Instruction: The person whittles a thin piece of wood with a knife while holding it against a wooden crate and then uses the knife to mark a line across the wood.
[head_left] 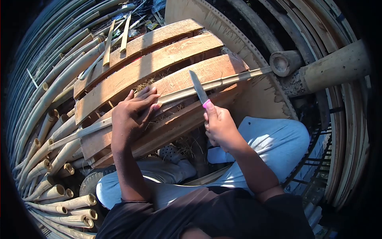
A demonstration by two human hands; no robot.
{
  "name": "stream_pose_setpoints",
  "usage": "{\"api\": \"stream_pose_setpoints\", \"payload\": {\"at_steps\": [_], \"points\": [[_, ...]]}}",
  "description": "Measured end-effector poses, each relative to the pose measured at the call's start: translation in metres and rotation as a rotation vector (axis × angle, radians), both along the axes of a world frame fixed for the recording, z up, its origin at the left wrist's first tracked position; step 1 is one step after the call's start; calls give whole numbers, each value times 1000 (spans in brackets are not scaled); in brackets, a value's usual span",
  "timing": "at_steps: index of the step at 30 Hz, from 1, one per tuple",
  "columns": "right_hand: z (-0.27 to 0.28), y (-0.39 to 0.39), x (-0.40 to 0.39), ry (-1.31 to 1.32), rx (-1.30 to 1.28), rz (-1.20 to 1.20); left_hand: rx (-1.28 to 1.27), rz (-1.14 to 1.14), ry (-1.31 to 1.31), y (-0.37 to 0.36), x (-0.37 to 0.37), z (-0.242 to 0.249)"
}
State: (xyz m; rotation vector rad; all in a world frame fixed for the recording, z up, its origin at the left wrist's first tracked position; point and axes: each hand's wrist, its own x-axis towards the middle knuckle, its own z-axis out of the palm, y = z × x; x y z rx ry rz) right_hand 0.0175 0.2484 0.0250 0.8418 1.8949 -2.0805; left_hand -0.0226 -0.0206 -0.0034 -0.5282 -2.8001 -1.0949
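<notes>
A long, narrow bamboo strip (229, 81) lies slantwise across a wooden pallet-like bench (175, 50) of thick planks. My left hand (135, 107) is laid over the strip left of the middle, its fingers bent around it and holding it against the planks. My right hand (221, 126) is closed around the pink handle of a knife (199, 88). The blade points up and away from me and crosses over the strip in this view. Most of the handle is hidden inside my fist.
Cut bamboo poles (65, 81) are stacked along the left side. Two thin slats (108, 44) lie on the bench's far left corner. A thick bamboo pole (334, 67) and a log end (285, 63) are at the right. A plywood sheet (238, 44) stands behind the bench.
</notes>
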Motion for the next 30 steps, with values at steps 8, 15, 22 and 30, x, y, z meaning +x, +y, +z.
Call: {"api": "stream_pose_setpoints", "payload": {"at_steps": [8, 15, 22, 30], "points": [[2, 3, -4, -100, -105, 26, 37, 6, 21, 2, 0, 2], [4, 24, -5, 28, -152, -89, 63, 7, 1, 2, 8, 4], [6, 41, -20, 456, 71, -306, 113, 10, 51, 7, 4, -1], [13, 35, -10, 380, 24, -284, 115, 36, 19, 6, 4, -2]]}}
